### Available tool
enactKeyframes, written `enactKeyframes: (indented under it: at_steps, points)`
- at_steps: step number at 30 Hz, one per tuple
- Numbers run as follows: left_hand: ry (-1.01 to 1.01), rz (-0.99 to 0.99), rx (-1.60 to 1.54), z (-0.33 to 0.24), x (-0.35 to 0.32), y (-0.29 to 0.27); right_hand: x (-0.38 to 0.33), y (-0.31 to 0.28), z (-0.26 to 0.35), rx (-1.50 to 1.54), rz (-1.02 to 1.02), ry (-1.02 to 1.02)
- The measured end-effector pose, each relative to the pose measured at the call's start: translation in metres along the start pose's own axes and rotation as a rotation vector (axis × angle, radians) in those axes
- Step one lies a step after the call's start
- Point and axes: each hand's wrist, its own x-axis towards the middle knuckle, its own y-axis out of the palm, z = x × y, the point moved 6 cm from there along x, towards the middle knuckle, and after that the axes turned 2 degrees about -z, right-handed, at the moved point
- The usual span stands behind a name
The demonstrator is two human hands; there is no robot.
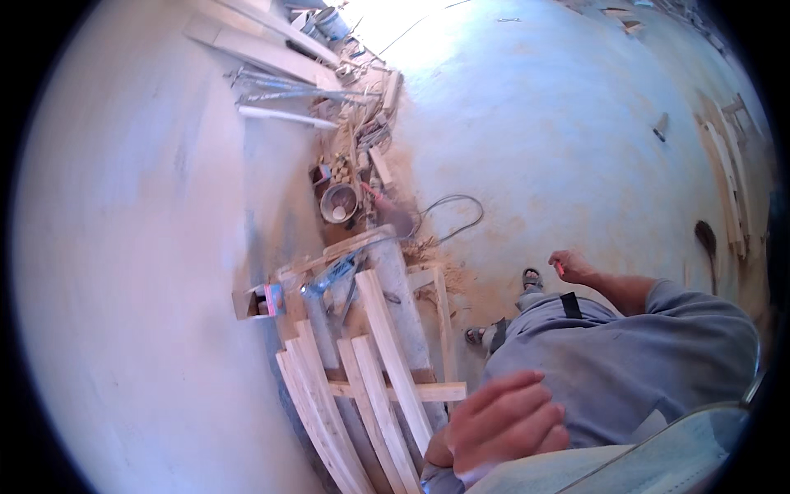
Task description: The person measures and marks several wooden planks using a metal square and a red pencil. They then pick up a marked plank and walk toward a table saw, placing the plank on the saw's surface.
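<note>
Close to the camera, my left hand (506,424) is raised in front of my chest. Its fingers curl inward, and the palm side is hidden. Farther out, beside my waist, my right hand (573,267) is closed on a small red stick-like thing (560,269); too little of it shows to tell its kind. Left of my left hand, several long pale wooden strips (387,354) lean side by side over a workbench (411,329). A wooden crosspiece (436,391) runs beneath them. On the bench's far part lies a blue power tool (333,276).
A small open box (255,302) stands left of the bench by the pale wall (140,247). Beyond are a bucket (338,202), a looped cable (469,199), sawdust, boards (263,53) and offcuts. At the right lie a broom (705,239) and long planks (728,173).
</note>
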Motion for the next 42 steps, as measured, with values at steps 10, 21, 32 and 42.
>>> enactKeyframes:
  at_steps: [10, 21, 32, 42]
  points:
    - [-0.117, 0.446, -0.755, 0.021, 0.035, 0.073, -0.017, -0.034, -0.051, 0.114, -0.314, 0.277]
    - [-0.032, 1.013, -1.029, 0.019, 0.030, 0.079, -0.136, 0.081, -0.063, 0.330, -0.332, 0.662]
    - [0.032, 1.472, -1.161, 0.021, -0.005, 0.103, -0.190, 0.075, -0.032, 0.370, -0.527, 0.888]
    - [0.033, 1.554, -1.099, 0.032, 0.001, 0.110, -0.169, 0.060, -0.029, 0.297, -0.539, 0.879]
